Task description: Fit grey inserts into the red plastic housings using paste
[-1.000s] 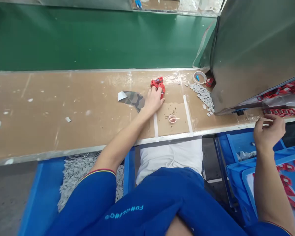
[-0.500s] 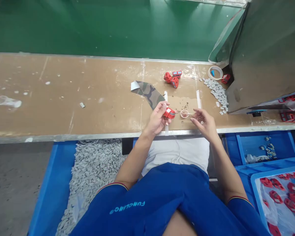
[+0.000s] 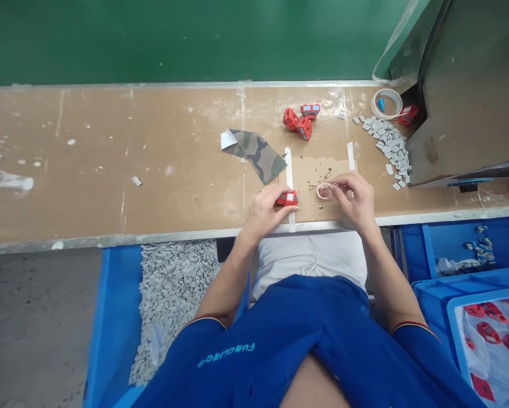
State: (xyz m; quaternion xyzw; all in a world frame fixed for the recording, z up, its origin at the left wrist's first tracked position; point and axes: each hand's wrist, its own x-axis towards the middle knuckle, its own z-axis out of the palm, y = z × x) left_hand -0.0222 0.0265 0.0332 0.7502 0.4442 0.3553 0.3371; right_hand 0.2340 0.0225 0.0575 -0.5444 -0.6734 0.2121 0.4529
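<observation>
My left hand [image 3: 268, 211] is closed on a small red toy car [image 3: 289, 198], fingers above and thumb below, low over the bench beside a white tape strip [image 3: 289, 170]. My right hand [image 3: 354, 197] pinches a thin pale stick, mostly hidden by the fingers. Its fingertips are at the rim of a small round dish [image 3: 319, 193] that looks like a tape ring. Farther back, several red toy cars [image 3: 304, 129] lie in a cluster. A camouflage-patterned strip [image 3: 260, 157] with one folded white end lies behind my left hand.
Many small grey-white pieces [image 3: 390, 144] are heaped at the right, near a masking tape roll [image 3: 375, 105] with a blue cone in it. A metal panel [image 3: 470, 113] bounds the right side. Blue bins with grey pieces [image 3: 178, 283] and red parts [image 3: 487, 332] stand below the bench edge.
My left hand has turned over and lowered the red car toward the bench. My right hand has moved in to the small dish with the stick. The whole view has shifted slightly.
</observation>
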